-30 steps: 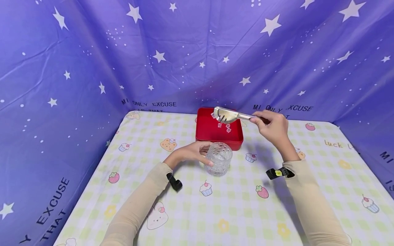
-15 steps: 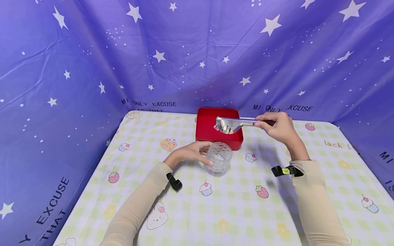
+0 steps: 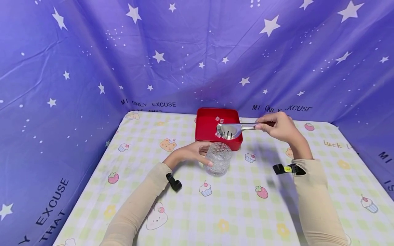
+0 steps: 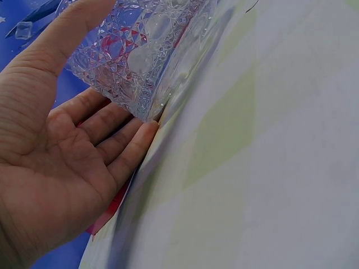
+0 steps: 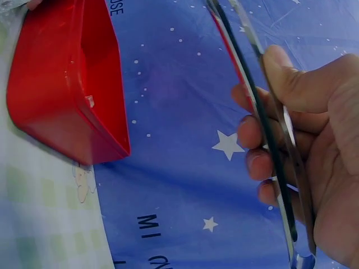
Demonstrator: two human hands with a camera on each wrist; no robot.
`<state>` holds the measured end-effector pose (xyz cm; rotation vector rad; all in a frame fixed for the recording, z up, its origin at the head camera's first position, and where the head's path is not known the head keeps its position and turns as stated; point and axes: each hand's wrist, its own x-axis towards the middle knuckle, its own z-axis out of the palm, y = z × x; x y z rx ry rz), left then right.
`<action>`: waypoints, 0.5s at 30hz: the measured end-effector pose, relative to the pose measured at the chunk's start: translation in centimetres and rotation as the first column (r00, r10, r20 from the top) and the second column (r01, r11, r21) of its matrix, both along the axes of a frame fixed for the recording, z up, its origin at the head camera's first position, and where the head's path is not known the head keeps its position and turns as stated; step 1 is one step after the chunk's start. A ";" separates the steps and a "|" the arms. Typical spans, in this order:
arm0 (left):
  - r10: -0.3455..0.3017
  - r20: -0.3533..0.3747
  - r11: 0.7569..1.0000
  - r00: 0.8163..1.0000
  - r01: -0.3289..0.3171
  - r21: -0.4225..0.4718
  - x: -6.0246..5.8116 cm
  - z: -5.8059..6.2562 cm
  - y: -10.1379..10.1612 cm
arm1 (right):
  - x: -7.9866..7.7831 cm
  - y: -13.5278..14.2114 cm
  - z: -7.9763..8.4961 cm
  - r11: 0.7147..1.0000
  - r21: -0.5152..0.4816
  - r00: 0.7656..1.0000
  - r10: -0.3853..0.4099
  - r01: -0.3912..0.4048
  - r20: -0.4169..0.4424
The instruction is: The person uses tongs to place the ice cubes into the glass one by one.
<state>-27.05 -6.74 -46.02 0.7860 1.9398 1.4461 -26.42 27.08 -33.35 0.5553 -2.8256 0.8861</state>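
Note:
In the head view my left hand holds a clear, textured drinking glass upright on the table, thumb on the near side. The left wrist view shows the patterned wall of the glass between thumb and fingers. My right hand grips metal serving tongs by the handle, and their head hangs over the front of a red box. At the tips of the tongs is a clear cube, seen in the left wrist view. More clear cubes lie inside the box.
The box stands right behind the glass, near the back edge of the table. A checked tablecloth with cartoon prints covers the table. Purple star-printed curtains hang close behind and at the sides.
The tongs have come down and nearer to the glass, with the cube at their tips. My right hand has shifted to the right; my left hand and the glass have stayed put.

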 end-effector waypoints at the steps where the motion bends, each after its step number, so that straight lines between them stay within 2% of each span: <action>1: 0.000 0.003 1.000 1.000 0.000 0.002 0.0 0.0 0.0 | 0.0 0.0 0.1 1.000 0.017 1.000 0.002 -0.002 0.007; 6: -0.002 0.002 1.000 1.000 0.002 0.005 0.1 0.1 0.0 | 0.1 -0.1 0.4 0.998 0.056 0.999 -0.018 0.016 0.031; 15: -0.001 -0.007 1.000 1.000 0.001 -0.006 0.1 0.0 0.0 | -0.1 -0.3 0.1 0.997 0.078 1.000 0.007 -0.007 0.005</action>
